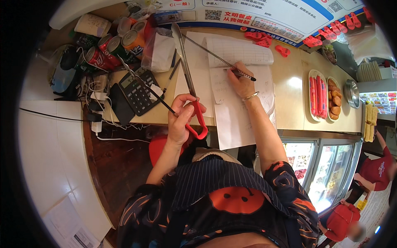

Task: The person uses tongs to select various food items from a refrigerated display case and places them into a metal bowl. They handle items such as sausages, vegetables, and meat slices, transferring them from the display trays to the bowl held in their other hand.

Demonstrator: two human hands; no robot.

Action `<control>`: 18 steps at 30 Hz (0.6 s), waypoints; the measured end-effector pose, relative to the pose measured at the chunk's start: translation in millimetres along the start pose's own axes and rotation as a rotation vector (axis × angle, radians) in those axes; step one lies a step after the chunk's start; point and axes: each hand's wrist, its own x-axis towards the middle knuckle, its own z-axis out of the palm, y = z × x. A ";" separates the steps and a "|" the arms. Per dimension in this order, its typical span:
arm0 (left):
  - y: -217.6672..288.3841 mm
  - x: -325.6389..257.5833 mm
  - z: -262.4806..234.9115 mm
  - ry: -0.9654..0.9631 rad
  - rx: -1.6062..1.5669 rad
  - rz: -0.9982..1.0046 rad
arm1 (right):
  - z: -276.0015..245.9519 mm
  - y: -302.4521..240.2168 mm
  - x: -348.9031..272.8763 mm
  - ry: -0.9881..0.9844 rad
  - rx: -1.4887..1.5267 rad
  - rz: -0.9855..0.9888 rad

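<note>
Left grip (181, 118) loosely curled, right grip (242, 84) pinched farther forward, both forearms (266, 128) outstretched

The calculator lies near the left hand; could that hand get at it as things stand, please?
Probably not freely: the calculator is close by, but the left hand is holding red-handled tongs, and one arm of them crosses in front of the calculator in this view.

tan counter (289, 107) | blue-white poster (285, 16) behind | lit glass-door fridge (331, 169) right
</note>
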 end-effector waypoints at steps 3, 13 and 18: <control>0.2 2.0 -0.5 0.009 -0.002 -0.014 | 1.9 0.2 0.1 0.025 0.026 0.075; 0.1 5.1 -0.7 0.009 -0.005 -0.023 | -0.9 -0.8 1.1 0.059 -0.021 0.076; 0.0 6.8 -1.3 0.002 -0.005 -0.030 | -2.6 -1.0 1.1 0.050 -0.004 0.122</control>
